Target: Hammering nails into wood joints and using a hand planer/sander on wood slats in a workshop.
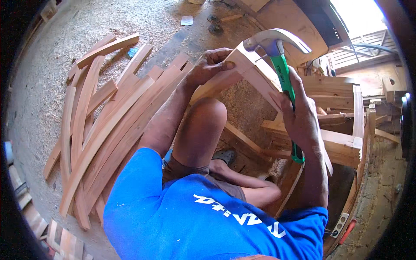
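My right hand [300,113] is closed round the green handle of a claw hammer [282,74]. The hammer's steel head is up at the top corner of a wooden frame [253,74], with its claw turned to the right. A thin dark nail-like piece [261,57] shows beside the head at that corner. On the left side of the same corner, my left hand [211,68] grips the frame, thumb on the near face and fingers behind. The frame slants over the floor beyond my raised knee.
Long wooden strips [117,117] lie in a loose pile on the dusty floor at my left. To my right stands another wooden frame [333,143]. A power strip [340,224] is at the lower right, and a dark machine [318,21] stands at the upper right.
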The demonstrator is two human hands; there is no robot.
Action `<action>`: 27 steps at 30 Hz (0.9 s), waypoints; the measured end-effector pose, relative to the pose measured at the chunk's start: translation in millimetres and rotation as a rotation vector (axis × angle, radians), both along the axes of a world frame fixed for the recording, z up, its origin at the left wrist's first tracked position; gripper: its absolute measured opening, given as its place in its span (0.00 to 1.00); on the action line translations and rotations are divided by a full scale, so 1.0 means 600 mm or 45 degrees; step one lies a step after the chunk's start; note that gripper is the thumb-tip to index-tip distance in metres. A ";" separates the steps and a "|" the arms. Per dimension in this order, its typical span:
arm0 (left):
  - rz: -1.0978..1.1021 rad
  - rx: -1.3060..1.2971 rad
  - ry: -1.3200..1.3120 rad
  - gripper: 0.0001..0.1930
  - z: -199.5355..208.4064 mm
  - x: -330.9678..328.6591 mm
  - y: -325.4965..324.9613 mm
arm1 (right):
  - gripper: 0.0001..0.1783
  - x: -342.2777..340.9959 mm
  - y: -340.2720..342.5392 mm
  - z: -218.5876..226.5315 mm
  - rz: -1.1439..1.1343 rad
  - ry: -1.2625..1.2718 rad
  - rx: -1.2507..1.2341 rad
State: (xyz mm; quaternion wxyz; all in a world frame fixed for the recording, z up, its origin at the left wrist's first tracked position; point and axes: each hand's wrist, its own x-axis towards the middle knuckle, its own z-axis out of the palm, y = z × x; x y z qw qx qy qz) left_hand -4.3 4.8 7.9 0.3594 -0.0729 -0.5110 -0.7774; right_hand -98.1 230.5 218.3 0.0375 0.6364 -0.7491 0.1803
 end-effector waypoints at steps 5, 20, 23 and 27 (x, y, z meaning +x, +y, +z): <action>0.025 -0.011 -0.012 0.24 -0.010 0.002 -0.005 | 0.26 0.026 0.046 0.039 -0.313 -0.645 0.009; 0.319 -0.434 -0.240 0.33 0.047 -0.011 0.010 | 0.22 -0.053 0.173 0.152 -0.344 -0.451 -0.722; 0.281 -0.375 -0.308 0.32 0.046 0.003 0.004 | 0.14 -0.099 0.181 0.242 -0.640 0.573 -0.846; 0.218 -0.360 -0.269 0.31 0.057 -0.028 0.008 | 0.15 -0.313 0.264 0.170 -0.431 1.065 -0.438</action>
